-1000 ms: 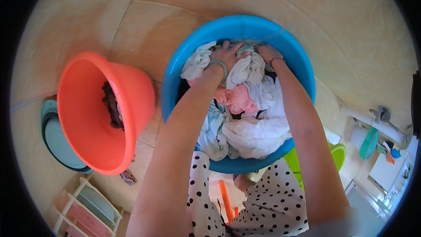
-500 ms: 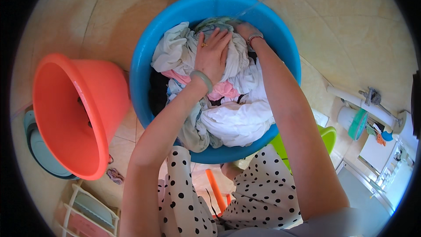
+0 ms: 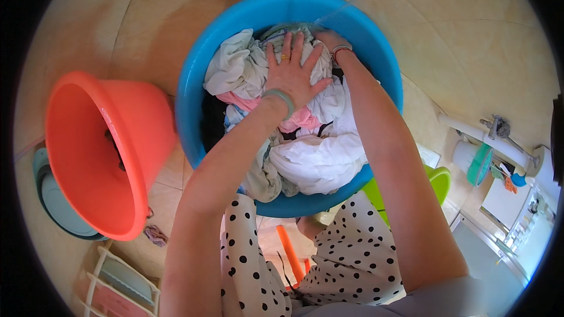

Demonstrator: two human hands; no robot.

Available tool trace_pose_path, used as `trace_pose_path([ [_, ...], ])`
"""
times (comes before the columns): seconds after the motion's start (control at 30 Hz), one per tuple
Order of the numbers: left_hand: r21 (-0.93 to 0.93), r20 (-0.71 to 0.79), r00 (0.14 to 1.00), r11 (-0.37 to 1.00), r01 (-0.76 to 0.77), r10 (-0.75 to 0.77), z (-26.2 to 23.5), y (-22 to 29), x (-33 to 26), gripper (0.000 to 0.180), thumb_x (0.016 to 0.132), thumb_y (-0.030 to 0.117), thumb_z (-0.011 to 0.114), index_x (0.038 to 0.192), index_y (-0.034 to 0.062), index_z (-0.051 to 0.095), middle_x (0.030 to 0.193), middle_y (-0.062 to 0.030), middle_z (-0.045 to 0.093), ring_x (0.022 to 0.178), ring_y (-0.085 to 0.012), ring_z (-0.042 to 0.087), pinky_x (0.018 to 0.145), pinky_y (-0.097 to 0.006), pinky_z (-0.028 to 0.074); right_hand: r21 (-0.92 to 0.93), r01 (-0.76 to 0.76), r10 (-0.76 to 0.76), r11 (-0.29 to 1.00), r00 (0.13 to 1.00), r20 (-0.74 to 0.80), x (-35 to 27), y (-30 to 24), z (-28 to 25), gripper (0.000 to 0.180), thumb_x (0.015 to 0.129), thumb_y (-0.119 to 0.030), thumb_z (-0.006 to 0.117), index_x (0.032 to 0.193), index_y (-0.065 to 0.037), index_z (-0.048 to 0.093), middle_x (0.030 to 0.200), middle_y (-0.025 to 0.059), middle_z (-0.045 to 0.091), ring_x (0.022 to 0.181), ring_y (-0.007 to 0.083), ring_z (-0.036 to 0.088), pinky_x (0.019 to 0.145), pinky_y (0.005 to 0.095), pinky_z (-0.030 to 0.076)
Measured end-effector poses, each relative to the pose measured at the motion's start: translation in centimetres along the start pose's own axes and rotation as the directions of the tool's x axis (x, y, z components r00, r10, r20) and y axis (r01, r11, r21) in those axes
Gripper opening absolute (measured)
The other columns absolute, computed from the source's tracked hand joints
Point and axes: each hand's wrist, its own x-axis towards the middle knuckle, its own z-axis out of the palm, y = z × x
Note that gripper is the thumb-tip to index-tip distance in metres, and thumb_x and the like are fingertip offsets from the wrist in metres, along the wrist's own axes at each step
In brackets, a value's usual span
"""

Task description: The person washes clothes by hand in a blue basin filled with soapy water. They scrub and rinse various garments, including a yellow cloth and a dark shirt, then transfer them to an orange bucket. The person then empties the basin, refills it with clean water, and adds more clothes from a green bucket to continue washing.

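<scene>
A large blue tub [image 3: 385, 58] holds a heap of wet-looking laundry. My left hand [image 3: 295, 76] lies with fingers spread on a whitish garment [image 3: 238, 61] in the heap's far part; a ring and a pale green bangle are on that hand and wrist. Against the far right side of the heap is my right hand [image 3: 332, 41], beside a grey-green cloth [image 3: 291, 28]; its fingertips are hidden. Nearer me lie a bright white garment [image 3: 320, 164], a pink cloth [image 3: 301, 119] and a grey-green garment [image 3: 261, 179]. Dark cloth [image 3: 212, 123] shows at the left.
An orange-red bucket [image 3: 144, 111] lies tipped at the left, dark items inside. Behind it is a grey-green basin [image 3: 61, 199]. A white rack [image 3: 97, 279] stands at lower left, a lime-green tub [image 3: 437, 185] at right. A thin clear streak [image 3: 341, 9] crosses the tub's far rim.
My left hand has shifted slightly right and nearer me, and its fingers have spread apart on the laundry. The right hand has stayed almost in place.
</scene>
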Motion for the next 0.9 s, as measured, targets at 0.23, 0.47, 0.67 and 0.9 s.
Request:
trace_pose_path([
  [0.23,-0.071,-0.077,0.997,0.997,-0.03,0.025,0.2,-0.2,-0.4,0.071,0.084,0.062,0.043,0.142,0.0223,0.031,0.149,-0.016,0.019,0.139,-0.0335,0.014,0.107,-0.06,0.006,0.052,0.057,-0.051,0.997,0.994,-0.1,0.2,0.7,0.5,0.061,0.082,-0.06,0.045,0.124,-0.017,0.057,0.133,0.0093,0.051,0.121,0.028,0.049,0.098,0.0384,0.039],
  [0.47,-0.178,-0.096,0.995,0.984,-0.002,-0.016,-0.1,-0.6,-0.8,0.07,0.082,0.061,0.049,0.139,0.0229,0.036,0.148,-0.0161,0.022,0.138,-0.0335,0.017,0.107,-0.059,0.006,0.02,-0.036,0.037,0.999,0.997,-0.064,-1.8,-1.5,0.0,0.065,0.082,-0.064,0.043,0.124,-0.017,0.057,0.132,0.0098,0.051,0.121,0.0282,0.049,0.098,0.0388,0.039],
  [0.67,-0.122,-0.111,0.994,0.993,-0.003,-0.01,0.3,-0.2,-0.7,0.071,0.082,0.061,0.048,0.14,0.0219,0.036,0.149,-0.0159,0.021,0.139,-0.0337,0.015,0.107,-0.059,0.006,-0.013,0.045,-0.046,0.999,0.99,-0.134,-1.6,-0.8,0.2,0.066,0.082,-0.064,0.042,0.123,-0.016,0.058,0.131,0.0103,0.052,0.121,0.0288,0.049,0.098,0.0377,0.038],
  [0.9,-0.064,-0.081,0.997,0.998,-0.009,0.004,0.2,-0.2,-0.7,0.072,0.084,0.061,0.044,0.142,0.0199,0.032,0.15,-0.017,0.018,0.139,-0.0339,0.013,0.107,-0.059,0.005,0.023,-0.02,0.021,1.0,1.0,-0.023,-2.1,-1.3,-0.5,0.063,0.083,-0.062,0.039,0.119,-0.015,0.06,0.127,0.0108,0.055,0.117,0.0288,0.052,0.095,0.0379,0.041],
])
